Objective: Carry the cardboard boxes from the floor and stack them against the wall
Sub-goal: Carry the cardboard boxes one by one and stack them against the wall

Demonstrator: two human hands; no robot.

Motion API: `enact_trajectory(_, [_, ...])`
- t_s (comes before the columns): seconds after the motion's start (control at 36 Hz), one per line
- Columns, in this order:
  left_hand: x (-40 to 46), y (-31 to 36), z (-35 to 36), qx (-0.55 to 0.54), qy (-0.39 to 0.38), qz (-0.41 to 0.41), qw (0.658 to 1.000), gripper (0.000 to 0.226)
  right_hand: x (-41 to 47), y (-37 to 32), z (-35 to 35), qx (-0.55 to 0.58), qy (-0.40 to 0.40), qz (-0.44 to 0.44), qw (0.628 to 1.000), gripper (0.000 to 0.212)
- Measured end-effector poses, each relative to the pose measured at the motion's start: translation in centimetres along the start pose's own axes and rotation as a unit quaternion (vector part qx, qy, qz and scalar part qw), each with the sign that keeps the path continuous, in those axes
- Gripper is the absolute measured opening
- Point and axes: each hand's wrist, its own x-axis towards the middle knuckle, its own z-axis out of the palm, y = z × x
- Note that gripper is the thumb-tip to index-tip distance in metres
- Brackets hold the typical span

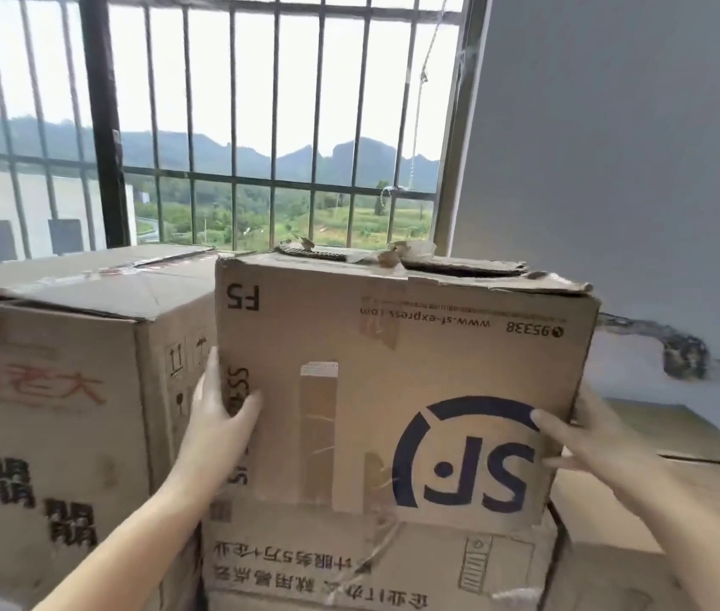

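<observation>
Closest to the camera, both forearms reach up to the SF box [393, 381], the one printed upside down with the big blue logo. The left hand [217, 416] grips its left edge, thumb on the front face and fingers wrapped round the side; the right hand [587, 434] grips the right edge the same way, thumb lying across the logo. The box sits on top of a lower box [349, 562] with Chinese print, right up beside the tall box [49, 412] on the left, so it's basically on the stack already. On the right there's a lower flat box [675, 496], and behind that the grey wall [613, 147]. Farther back is the barred window [234, 125] with hills outside. What worries me: the SF box looks to hang out a bit past the right of the one under it, and its top flaps [437, 262] are torn and loose, so it's probably soft. If it gets let go before it's squared up, I'd guess it could tip toward the low right side. Fingers on the left could also get pinched against the tall box when shoving it over.
</observation>
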Motion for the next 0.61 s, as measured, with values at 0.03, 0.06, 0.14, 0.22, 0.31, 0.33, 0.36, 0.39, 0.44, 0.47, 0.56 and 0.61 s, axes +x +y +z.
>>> enact_trajectory(0.03, [-0.8,-1.3,0.6,0.021,-0.001,-0.013,1.0,0.08,-0.3,1.8,0.8,0.0,-0.006,0.017,1.0,0.051])
enact_trajectory(0.06, [-1.3,-2.4,1.1,0.03,-0.001,-0.029,0.999,0.086,-0.5,3.3,1.5,0.01,-0.008,0.033,0.999,0.045])
enact_trajectory(0.14, [-1.7,-3.5,2.3,0.022,0.007,-0.071,0.997,0.092,-0.4,4.9,2.7,0.037,0.017,0.041,0.998,0.033])
enact_trajectory(0.22, [0.0,-3.0,2.7,0.025,0.011,-0.074,0.997,0.091,1.1,4.5,2.8,0.028,0.033,0.016,0.999,0.035])
enact_trajectory(0.31, [2.5,-2.8,3.1,0.047,0.006,-0.084,0.995,0.089,3.0,3.8,3.2,0.035,0.025,0.004,0.999,0.035])
enact_trajectory(0.33, [3.3,-2.9,3.2,0.056,0.002,-0.09,0.994,0.089,3.8,3.7,3.5,0.038,0.021,0.008,0.999,0.036])
enact_trajectory(0.36, [4.1,-3.0,3.3,0.064,-0.002,-0.098,0.993,0.088,4.7,3.5,3.9,0.042,0.017,0.016,0.999,0.039])
enact_trajectory(0.39, [4.9,-3.2,3.4,0.072,-0.005,-0.106,0.992,0.087,5.4,3.4,4.4,0.043,0.011,0.029,0.999,0.044])
enact_trajectory(0.44, [6.6,-3.6,3.4,0.09,-0.005,-0.122,0.988,0.085,6.9,3.3,5.5,0.043,0.003,0.057,0.997,0.055])
enact_trajectory(0.47, [7.4,-3.8,3.5,0.096,-0.003,-0.13,0.987,0.085,7.6,3.3,6.0,0.046,0.0,0.068,0.997,0.058])
enact_trajectory(0.56, [9.2,-4.5,3.5,0.102,-0.001,-0.146,0.984,0.084,9.2,2.7,7.3,0.048,0.001,0.082,0.995,0.058])
enact_trajectory(0.61, [10.0,-4.8,3.7,0.096,0.003,-0.146,0.985,0.084,10.0,2.0,8.0,0.053,0.001,0.089,0.995,0.056])
